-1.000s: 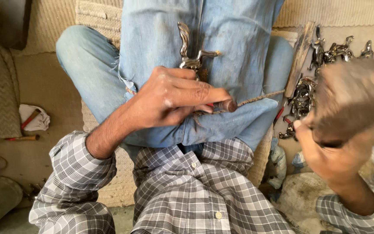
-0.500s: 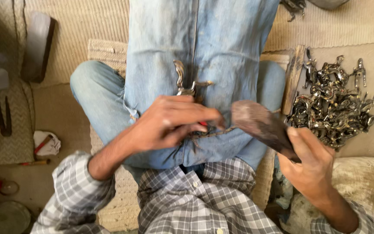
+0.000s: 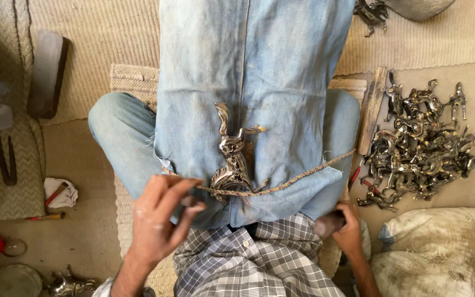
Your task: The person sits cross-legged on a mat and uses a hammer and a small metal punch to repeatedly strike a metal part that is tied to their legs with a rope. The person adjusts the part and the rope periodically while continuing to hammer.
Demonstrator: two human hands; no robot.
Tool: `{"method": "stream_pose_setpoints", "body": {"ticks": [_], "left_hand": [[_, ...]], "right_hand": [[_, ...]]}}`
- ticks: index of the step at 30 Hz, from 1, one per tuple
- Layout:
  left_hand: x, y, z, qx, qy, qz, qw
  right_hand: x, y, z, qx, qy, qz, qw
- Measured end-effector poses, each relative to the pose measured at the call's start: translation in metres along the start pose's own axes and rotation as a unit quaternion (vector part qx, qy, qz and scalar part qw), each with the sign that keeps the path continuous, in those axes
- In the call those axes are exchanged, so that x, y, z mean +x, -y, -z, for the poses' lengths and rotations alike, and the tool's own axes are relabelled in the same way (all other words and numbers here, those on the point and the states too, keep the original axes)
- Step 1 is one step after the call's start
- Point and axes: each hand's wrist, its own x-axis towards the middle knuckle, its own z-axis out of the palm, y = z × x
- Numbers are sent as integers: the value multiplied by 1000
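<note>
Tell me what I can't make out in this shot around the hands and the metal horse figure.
- Head view: the dark object in the right hand is mostly covered by its fingers; its kind is unclear.
- The left hand hides the cord's near end.
- The metal horse figure shows one side only.
- Pieces in the pile of metal figures overlap, so they can't be counted.

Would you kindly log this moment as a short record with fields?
Setting: person seated cross-legged on a woven mat
Lap: shiny metal horse figurine lying on denim cloth, a twisted cord running across it
Left hand: fingers spread, by the cord's end
Right hand: closed on a dark tool head
Beside: pile of metal figurines, wooden block
</note>
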Motion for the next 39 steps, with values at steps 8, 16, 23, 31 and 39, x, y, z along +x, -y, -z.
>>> {"method": "stream_pose_setpoints", "body": {"ticks": [8,16,23,31,39], "left_hand": [[2,-24,-9,89,14,-16,996],[-9,-29,-10,176,20,-60,982],[-26,-32,0,105,4,-109,988],[-29,-32,3,100,1,-134,986],[-27,-38,-5,78,25,-157,984]], "right_hand": [[-1,63,39,-305,-16,114,945],[47,209,-30,-172,-41,419,891],[51,238,-56,-224,35,329,917],[54,219,-46,19,96,303,948],[47,202,-52,382,179,61,904]]}}
